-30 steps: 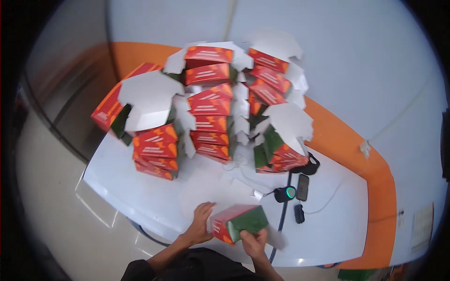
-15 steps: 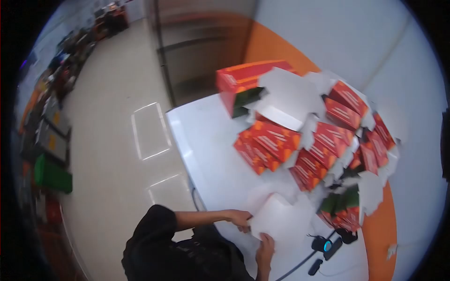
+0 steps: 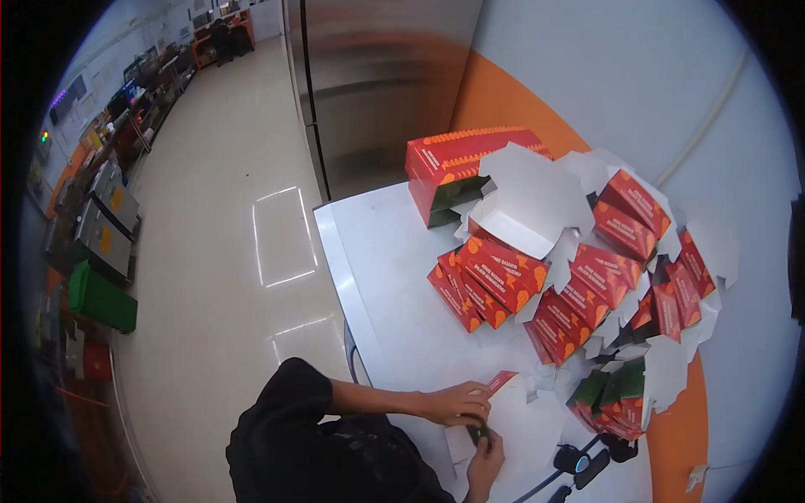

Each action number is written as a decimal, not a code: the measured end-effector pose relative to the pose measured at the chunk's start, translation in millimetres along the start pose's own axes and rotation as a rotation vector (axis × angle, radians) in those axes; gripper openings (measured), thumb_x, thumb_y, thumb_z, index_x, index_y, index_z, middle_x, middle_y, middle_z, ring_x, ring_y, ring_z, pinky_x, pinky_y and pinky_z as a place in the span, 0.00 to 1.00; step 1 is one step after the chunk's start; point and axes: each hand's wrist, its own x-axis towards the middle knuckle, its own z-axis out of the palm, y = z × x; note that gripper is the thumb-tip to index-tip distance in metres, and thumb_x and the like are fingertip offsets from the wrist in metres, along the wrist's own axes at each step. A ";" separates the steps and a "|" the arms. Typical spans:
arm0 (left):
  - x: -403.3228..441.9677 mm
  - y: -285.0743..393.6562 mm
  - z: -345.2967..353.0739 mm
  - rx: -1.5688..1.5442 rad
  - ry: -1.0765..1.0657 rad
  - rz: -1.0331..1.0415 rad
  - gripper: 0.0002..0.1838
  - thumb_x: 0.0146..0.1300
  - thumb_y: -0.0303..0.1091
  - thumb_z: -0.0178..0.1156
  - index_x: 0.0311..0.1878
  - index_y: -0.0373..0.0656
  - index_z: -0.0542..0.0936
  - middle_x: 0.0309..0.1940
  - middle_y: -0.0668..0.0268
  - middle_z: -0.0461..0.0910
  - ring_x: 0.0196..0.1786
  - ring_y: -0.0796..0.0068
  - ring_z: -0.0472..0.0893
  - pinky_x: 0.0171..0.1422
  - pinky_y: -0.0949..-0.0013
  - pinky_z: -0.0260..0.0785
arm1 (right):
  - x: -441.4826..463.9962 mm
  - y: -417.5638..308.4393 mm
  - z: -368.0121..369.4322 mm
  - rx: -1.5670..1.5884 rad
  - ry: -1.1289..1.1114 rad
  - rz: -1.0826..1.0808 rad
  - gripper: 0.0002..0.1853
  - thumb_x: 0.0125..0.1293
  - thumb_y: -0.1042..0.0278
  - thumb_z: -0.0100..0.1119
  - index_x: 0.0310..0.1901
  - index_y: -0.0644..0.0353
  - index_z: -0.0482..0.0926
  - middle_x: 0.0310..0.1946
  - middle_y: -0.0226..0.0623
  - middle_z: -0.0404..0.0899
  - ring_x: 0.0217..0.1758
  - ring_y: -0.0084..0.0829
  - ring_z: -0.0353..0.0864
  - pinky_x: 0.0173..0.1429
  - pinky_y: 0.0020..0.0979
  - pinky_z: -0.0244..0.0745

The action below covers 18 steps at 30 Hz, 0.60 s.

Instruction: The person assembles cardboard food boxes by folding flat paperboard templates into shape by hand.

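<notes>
An unfolded food carton [image 3: 524, 423], white inside with a red printed flap, lies at the near part of the white table. My left hand [image 3: 457, 403] comes in from the left with its fingers bent over the carton's near edge. Just below it, my right hand [image 3: 485, 459] pinches the same edge. Between the two hands a dark green side panel [image 3: 476, 433] of the carton stands partly raised. My fingers cover some of that edge.
Several folded red cartons [image 3: 503, 272] are nested in stacks across the table [image 3: 369, 251], with a large red box [image 3: 432, 172] behind. A black device with a blue ring light [image 3: 572, 459] and cable lies at the right. Beyond stands a steel fridge [image 3: 381, 92].
The carton between my hands has turned, so a red flap and a green panel now show. My left hand has moved right and over its edge; my right hand has shifted slightly.
</notes>
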 end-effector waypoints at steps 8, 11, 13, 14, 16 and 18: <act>11.2 14.9 9.3 0.030 -0.099 -0.030 0.09 0.65 0.30 0.70 0.48 0.48 0.84 0.60 0.69 0.80 0.77 0.47 0.65 0.81 0.41 0.52 | 3.8 -9.1 -14.0 -0.039 -0.088 0.014 0.15 0.75 0.77 0.53 0.58 0.69 0.81 0.44 0.53 0.85 0.46 0.47 0.86 0.54 0.41 0.78; 7.9 19.8 12.2 0.041 -0.224 -0.098 0.11 0.69 0.35 0.67 0.54 0.52 0.84 0.63 0.70 0.79 0.79 0.52 0.63 0.83 0.33 0.45 | 2.3 -17.3 -27.3 -0.162 -0.124 0.034 0.16 0.75 0.77 0.54 0.61 0.66 0.80 0.45 0.54 0.84 0.47 0.51 0.85 0.53 0.44 0.77; 18.7 23.7 1.3 0.124 -0.293 -0.157 0.11 0.69 0.36 0.67 0.54 0.51 0.84 0.59 0.68 0.80 0.77 0.55 0.66 0.82 0.34 0.48 | 7.8 -25.4 -31.1 -0.212 -0.123 -0.013 0.17 0.74 0.77 0.55 0.62 0.65 0.80 0.45 0.54 0.83 0.48 0.52 0.84 0.54 0.45 0.77; 21.2 30.8 -2.9 0.171 -0.321 -0.204 0.11 0.69 0.36 0.67 0.52 0.50 0.85 0.57 0.67 0.81 0.75 0.55 0.68 0.81 0.36 0.52 | 5.3 -35.1 -33.6 -0.228 -0.117 -0.042 0.17 0.73 0.78 0.57 0.62 0.66 0.80 0.45 0.54 0.84 0.49 0.52 0.85 0.54 0.45 0.77; 24.4 28.9 -14.4 0.125 -0.347 -0.269 0.09 0.68 0.35 0.69 0.48 0.46 0.85 0.51 0.63 0.82 0.69 0.56 0.72 0.76 0.43 0.61 | 1.2 -53.4 -33.6 -0.196 -0.044 -0.187 0.19 0.72 0.78 0.59 0.63 0.67 0.79 0.46 0.53 0.84 0.51 0.50 0.84 0.56 0.44 0.77; 24.2 25.5 -23.3 -0.092 -0.349 -0.310 0.08 0.67 0.34 0.71 0.43 0.41 0.86 0.43 0.59 0.81 0.61 0.56 0.76 0.68 0.51 0.69 | -15.0 -68.7 -38.0 -0.109 0.080 -0.390 0.21 0.71 0.78 0.61 0.64 0.68 0.77 0.50 0.51 0.84 0.53 0.47 0.84 0.58 0.43 0.77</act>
